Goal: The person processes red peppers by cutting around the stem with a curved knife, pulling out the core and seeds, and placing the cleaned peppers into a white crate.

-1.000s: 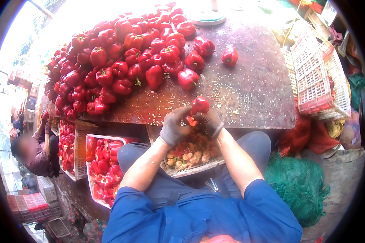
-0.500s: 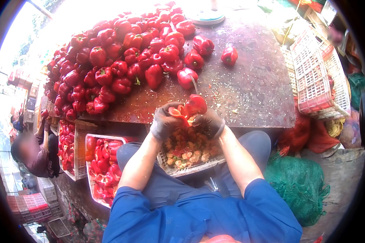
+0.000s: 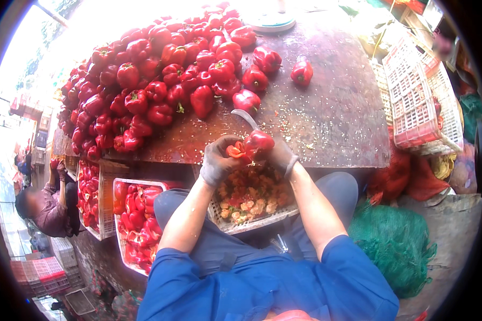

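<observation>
In front of me, over the near edge of the table, my gloved left hand (image 3: 218, 160) is closed around an opened piece of red bell pepper (image 3: 235, 150). My gloved right hand (image 3: 280, 155) grips a larger red bell pepper part (image 3: 259, 143) beside it. A curved knife (image 3: 246, 117) sticks out past this pepper toward the far left; its handle is hidden behind the pepper at my right hand. Below both hands, between my knees, a pale crate (image 3: 231, 228) holds many cut-out pepper cores (image 3: 250, 202).
Whole red peppers (image 3: 139, 91) are heaped on the seed-strewn table (image 3: 332, 117). Crates of cut peppers (image 3: 136, 214) stand at my left, near another person (image 3: 51, 211). White crates (image 3: 412, 96) and a green net sack (image 3: 393, 246) lie to my right.
The opened pepper parts have turned in my hands, and less of the inside shows. The knife blade has swung left and more of it is visible.
</observation>
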`<act>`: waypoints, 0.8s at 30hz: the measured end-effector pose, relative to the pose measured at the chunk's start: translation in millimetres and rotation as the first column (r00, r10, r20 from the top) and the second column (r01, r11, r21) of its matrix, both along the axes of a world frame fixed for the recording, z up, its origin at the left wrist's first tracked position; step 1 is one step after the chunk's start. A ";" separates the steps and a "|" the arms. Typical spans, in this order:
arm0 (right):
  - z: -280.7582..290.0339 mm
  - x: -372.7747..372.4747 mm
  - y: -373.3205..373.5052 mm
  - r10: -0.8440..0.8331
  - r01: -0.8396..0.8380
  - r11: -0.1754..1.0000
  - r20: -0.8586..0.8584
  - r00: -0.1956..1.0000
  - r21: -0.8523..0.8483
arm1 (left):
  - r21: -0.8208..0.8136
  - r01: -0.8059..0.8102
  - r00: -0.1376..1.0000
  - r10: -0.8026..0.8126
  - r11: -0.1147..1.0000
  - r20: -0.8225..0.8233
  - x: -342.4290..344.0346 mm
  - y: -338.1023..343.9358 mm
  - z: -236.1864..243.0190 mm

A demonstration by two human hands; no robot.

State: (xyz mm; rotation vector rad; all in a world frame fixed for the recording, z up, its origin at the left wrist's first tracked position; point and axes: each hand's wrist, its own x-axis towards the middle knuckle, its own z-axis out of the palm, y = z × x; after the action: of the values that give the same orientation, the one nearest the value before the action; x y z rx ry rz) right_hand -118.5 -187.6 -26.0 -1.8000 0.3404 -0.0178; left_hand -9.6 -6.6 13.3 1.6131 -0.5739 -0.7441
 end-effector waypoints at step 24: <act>-18.0 3.7 12.6 -0.399 0.330 0.655 -0.059 0.915 0.680 | 0.041 0.142 0.926 -0.147 0.989 0.347 -9.4 -2.1 -16.5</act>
State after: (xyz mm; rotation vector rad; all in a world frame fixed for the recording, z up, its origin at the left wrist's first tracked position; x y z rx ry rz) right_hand -114.8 -175.0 -43.9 -0.9649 0.5573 -0.2387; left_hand -19.0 -8.7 -3.2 1.7433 -0.9549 -0.5698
